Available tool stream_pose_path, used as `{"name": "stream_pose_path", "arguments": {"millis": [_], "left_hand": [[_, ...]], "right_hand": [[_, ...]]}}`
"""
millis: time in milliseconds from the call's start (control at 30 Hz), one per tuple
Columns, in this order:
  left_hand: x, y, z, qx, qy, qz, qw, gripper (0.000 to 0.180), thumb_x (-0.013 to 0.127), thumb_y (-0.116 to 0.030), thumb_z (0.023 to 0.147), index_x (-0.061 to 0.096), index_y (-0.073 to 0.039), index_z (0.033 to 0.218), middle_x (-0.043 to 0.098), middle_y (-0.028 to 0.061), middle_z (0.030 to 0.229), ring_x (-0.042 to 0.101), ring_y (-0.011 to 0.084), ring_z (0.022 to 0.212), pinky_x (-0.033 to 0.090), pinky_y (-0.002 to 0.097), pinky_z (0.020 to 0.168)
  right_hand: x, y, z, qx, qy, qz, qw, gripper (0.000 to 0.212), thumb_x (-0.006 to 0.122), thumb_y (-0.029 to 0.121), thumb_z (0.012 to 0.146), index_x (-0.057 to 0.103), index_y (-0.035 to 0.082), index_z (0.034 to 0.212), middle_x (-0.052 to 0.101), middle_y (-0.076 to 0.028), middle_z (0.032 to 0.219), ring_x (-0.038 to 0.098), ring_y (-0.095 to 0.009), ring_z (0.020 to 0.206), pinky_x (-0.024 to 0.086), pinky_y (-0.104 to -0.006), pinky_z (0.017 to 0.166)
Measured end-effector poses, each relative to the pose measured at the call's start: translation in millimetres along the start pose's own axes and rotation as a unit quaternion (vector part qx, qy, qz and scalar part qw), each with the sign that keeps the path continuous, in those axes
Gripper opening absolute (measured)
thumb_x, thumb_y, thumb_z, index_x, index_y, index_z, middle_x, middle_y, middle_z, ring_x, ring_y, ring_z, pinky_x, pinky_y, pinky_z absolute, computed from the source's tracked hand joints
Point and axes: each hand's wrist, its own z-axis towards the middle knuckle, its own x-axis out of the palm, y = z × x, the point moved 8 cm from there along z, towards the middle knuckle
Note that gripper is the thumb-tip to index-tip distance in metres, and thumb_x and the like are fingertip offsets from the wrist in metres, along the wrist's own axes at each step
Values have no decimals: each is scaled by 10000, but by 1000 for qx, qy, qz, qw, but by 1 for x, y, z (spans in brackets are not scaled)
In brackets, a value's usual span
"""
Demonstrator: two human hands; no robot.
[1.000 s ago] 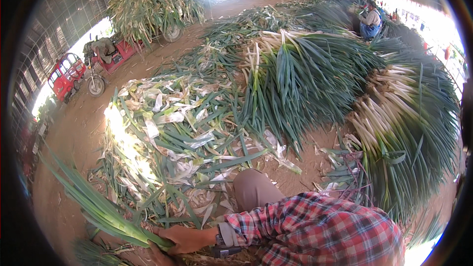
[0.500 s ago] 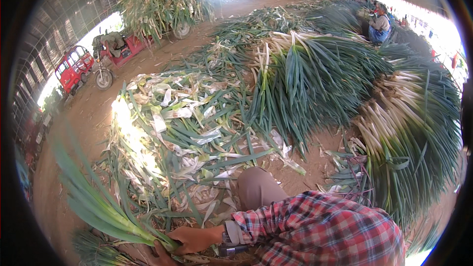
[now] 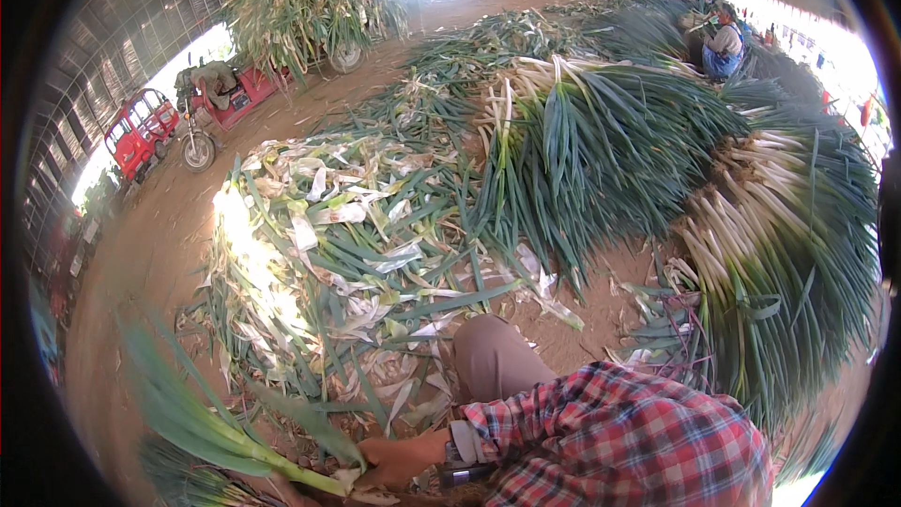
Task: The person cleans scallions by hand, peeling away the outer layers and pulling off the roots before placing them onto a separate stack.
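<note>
A large green onion [image 3: 202, 432] with broad green leaves slants across the lower left, its pale stem end toward me. My left hand [image 3: 289, 492], mostly cut off by the lower edge, is closed round its stem. Beside the stem end, my right hand [image 3: 399, 462] pinches a loose, peeled-back leaf [image 3: 314, 427], which is smeared by motion. A plaid sleeve with a grey cuff covers my right arm. Below the held onion lies a bunch of green onions [image 3: 183, 469].
A heap of stripped leaves [image 3: 347, 225] lies ahead of my knee [image 3: 493, 357]. Piles of green onions [image 3: 601, 150] stretch along the right. Farther off are a red three-wheeler [image 3: 235, 99] loaded with leaves and a seated person [image 3: 723, 47].
My right hand has moved a little right, away from my left hand, drawing a leaf off the stem. The onion has shifted slightly right and down.
</note>
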Motion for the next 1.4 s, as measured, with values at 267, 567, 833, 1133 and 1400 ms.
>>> {"name": "stream_pose_path", "arguments": {"millis": [267,567,833,1133,1400], "left_hand": [[12,1,2,-15,14,-50,999,391,524,-311,960,544,1,1195,590,172,1055,572,302,867,479,409,780],[-1,31,25,-67,-25,-133,988,410,526,-330,958,533,-10,1213,587,163,1057,572,295,881,484,405,787],[-83,92,59,-108,-148,-69,981,427,528,-347,956,523,-19,1230,585,156,1059,573,289,894,489,401,794],[-132,117,51,-129,-222,-37,966,448,530,-367,955,512,-30,1249,582,147,1061,573,283,908,494,397,801],[-69,97,25,-186,-117,-431,875,466,532,-384,953,502,-39,1266,580,140,1063,573,277,920,498,394,807]], "right_hand": [[-14,-24,-2,-3,-78,149,986,289,545,198,955,501,4,1164,530,-5,979,450,-99,906,410,-289,773],[3,-18,-6,35,20,131,991,485,559,223,915,407,-13,1310,501,-59,1070,452,-127,973,408,-294,834],[-40,-35,-87,127,187,-99,969,458,590,170,806,501,-43,1202,580,-166,1000,546,-220,941,451,-371,808],[-140,-77,-123,260,142,-415,860,488,646,170,792,516,-18,1223,588,-229,1107,572,-379,1045,464,-430,837],[-41,6,28,-108,-100,-201,968,445,718,221,788,535,15,1136,572,-145,1055,594,-274,919,474,-395,800]]}}
